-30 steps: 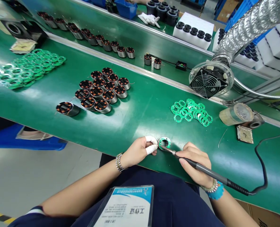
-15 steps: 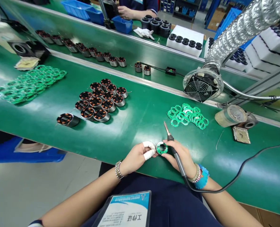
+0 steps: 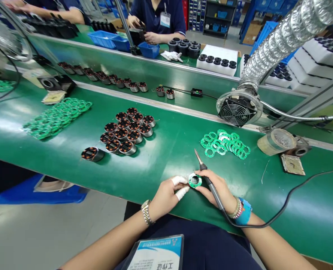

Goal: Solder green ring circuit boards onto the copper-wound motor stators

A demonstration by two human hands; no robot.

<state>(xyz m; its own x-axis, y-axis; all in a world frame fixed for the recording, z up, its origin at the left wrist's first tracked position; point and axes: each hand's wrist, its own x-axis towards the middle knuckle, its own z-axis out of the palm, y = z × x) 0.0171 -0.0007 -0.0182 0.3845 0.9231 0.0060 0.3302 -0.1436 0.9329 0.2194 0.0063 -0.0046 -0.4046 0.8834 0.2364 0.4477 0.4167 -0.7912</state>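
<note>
Between my hands is a small round part with a green ring board (image 3: 194, 180) on its face. My left hand (image 3: 167, 195), with white covers on thumb and finger, pinches its left side. My right hand (image 3: 218, 189) grips its right side with thumb and fingertips, and a soldering iron (image 3: 212, 190) lies across this same hand, tip pointing up and away. Beyond the hands lies a loose pile of green ring boards (image 3: 224, 144). Several copper-wound motor cores (image 3: 121, 134) stand grouped to the left, with a single core (image 3: 92, 153) nearer the front.
Stacked green boards (image 3: 58, 117) lie at the left. A fan with a foil duct (image 3: 236, 108) hangs over the back right, near a cloudy jar (image 3: 277, 141) and a sponge tray (image 3: 293, 164). The iron's cable (image 3: 284, 204) curves right. A co-worker (image 3: 157, 22) sits across the bench.
The view has shifted, showing more of the far bench and the co-worker. The round part has tilted slightly between my fingers, and both hands keep their hold.
</note>
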